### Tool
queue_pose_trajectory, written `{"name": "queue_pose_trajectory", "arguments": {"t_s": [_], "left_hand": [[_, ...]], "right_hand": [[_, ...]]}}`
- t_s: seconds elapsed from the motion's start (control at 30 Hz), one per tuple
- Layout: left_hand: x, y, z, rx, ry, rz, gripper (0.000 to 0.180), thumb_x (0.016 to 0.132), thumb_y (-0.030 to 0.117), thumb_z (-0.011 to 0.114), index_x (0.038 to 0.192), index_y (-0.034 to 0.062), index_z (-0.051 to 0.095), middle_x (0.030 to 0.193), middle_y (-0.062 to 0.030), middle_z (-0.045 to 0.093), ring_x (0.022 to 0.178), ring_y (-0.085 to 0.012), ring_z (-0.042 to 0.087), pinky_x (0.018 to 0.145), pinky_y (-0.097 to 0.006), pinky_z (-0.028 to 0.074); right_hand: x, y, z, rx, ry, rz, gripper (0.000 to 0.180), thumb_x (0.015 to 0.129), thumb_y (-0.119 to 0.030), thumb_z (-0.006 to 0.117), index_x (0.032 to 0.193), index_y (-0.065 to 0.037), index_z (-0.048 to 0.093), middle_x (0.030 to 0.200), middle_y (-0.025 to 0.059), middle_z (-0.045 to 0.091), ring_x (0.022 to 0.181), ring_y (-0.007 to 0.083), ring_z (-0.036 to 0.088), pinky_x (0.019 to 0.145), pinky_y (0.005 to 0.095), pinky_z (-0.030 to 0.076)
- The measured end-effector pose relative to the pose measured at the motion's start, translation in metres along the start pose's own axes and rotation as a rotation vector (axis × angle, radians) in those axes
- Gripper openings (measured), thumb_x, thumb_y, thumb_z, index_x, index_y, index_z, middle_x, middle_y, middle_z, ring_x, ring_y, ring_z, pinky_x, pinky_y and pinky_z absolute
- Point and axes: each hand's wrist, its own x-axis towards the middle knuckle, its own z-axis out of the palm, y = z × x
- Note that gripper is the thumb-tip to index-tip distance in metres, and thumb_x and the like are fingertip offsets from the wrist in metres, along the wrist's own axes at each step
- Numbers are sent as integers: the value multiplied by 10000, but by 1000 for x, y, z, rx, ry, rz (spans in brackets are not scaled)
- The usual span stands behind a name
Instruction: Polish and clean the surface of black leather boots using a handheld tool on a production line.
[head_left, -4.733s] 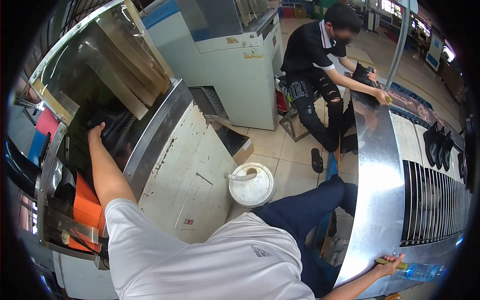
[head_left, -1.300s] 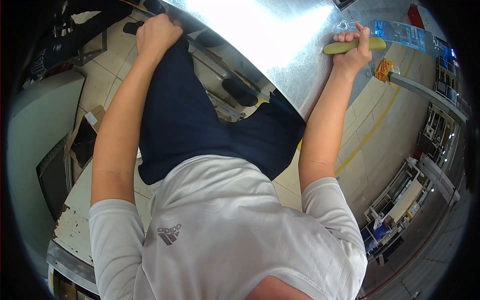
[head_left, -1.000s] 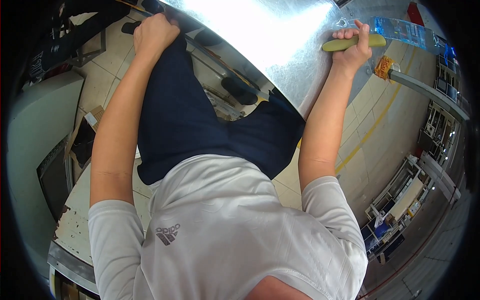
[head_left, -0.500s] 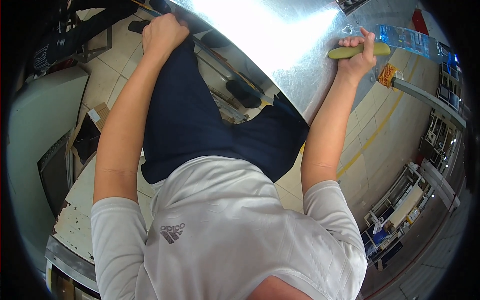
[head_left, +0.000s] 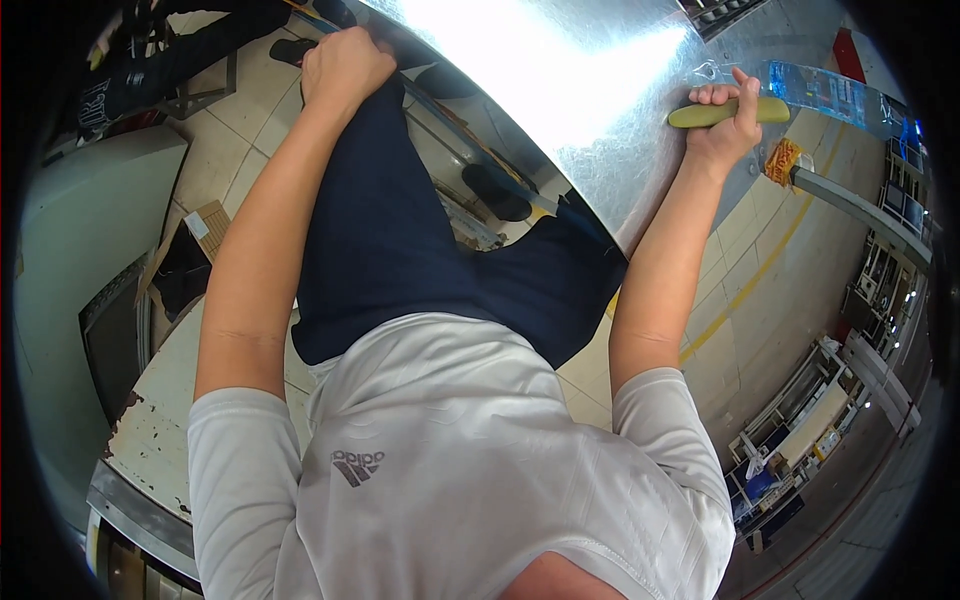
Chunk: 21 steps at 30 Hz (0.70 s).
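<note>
My right hand (head_left: 724, 143) rests at the right side of a shiny metal tabletop (head_left: 600, 150). Its thumb and fingers are curled round a smooth, olive-green oblong thing (head_left: 772, 110) with rounded ends, whose exact kind I cannot make out. One end sticks out on each side of the hand. My left hand (head_left: 345, 68) is closed, knuckles up, over my dark blue trouser leg near the table's left edge. Its fingertips are hidden, so whether anything is in them does not show.
Beyond my right hand lies a clear blue-tinted plastic bottle (head_left: 822, 92). An orange-yellow wrapper (head_left: 782, 160) hangs at the end of a grey bar (head_left: 860, 208). An opened cardboard box (head_left: 207, 228) stands on the tiled floor at left, beside a pale green cabinet (head_left: 90, 220).
The whole view has shifted slightly, so everything sits a little further right and lower. Both hands keep nearly the same pose, the right still around the green thing.
</note>
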Motion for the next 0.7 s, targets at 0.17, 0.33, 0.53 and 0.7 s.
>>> {"name": "queue_pose_trajectory", "arguments": {"t_s": [0.17,0.33,0.53,0.7], "left_hand": [[2,-1,2,14,-13,26,375,868,318,604,984,7,779,1038,-272,737,1016,-453,702,932,-507,543],[2,0,-2,51,-29,12,409,885,355,597,1014,10,774,1051,-272,735,1033,-444,696,929,-506,537],[0,4,-5,58,-52,-5,407,907,363,578,1084,52,771,1093,-259,733,1072,-441,687,955,-494,531],[0,7,-5,76,-68,-29,407,911,365,573,1099,62,770,1093,-253,735,1072,-436,688,952,-491,533]], "right_hand": [[3,3,0,5,3,-16,378,994,-285,657,1098,70,579,634,66,529,536,199,555,539,375,514],[0,4,0,3,1,-4,398,990,-295,674,1129,68,585,670,62,521,588,204,534,590,389,489],[4,6,-5,21,6,8,371,984,-276,676,1116,62,598,670,66,521,584,207,540,587,390,497],[5,7,-8,32,0,-1,360,987,-272,669,1108,61,607,671,70,529,583,211,551,586,391,504]]}}
